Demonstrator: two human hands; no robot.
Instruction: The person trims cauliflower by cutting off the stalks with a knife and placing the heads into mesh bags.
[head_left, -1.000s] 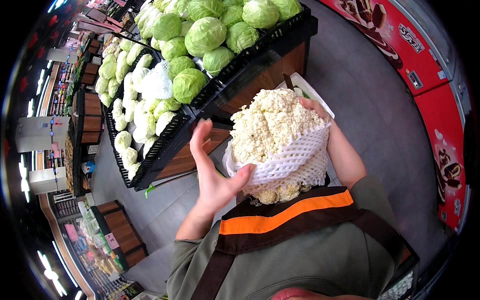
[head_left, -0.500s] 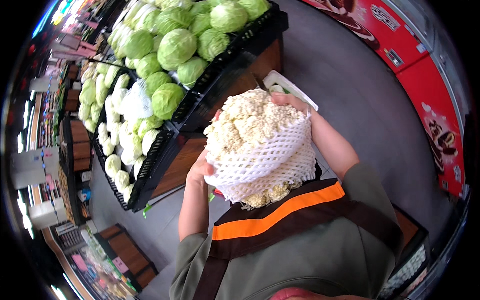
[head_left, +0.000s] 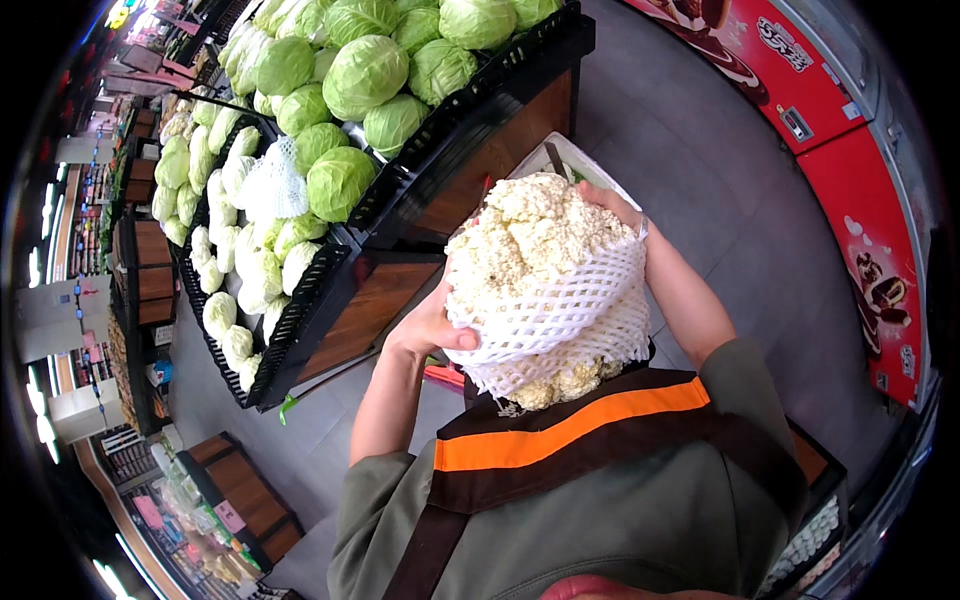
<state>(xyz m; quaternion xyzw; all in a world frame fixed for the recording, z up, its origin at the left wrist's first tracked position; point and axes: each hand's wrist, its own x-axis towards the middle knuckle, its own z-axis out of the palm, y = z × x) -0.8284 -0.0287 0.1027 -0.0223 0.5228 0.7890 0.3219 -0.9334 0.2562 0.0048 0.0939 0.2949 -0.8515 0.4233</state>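
Note:
Between my two hands, close against my apron, is a large pale cauliflower (head_left: 540, 235) wrapped partly in a white foam net (head_left: 575, 310). More cauliflower shows below the net; whether it is a second head I cannot tell. My left hand (head_left: 432, 325) grips the left side, its thumb lying on the net and its other fingers hidden behind. On the upper right side, my right hand (head_left: 612, 205) is curled over the edge, most of its fingers out of sight.
At the upper left, a black-edged display stand (head_left: 470, 85) holds round green cabbages (head_left: 365, 78) and long pale cabbages (head_left: 262, 280). Beyond the cauliflower stands a white box (head_left: 600, 180). A red freezer (head_left: 860, 190) lines the right side. Wooden crates (head_left: 235, 480) stand at the lower left.
The cauliflower and both hands have shifted slightly right in view. The display stand has shifted a little too, and more of the white box shows. My grip stays on both sides.

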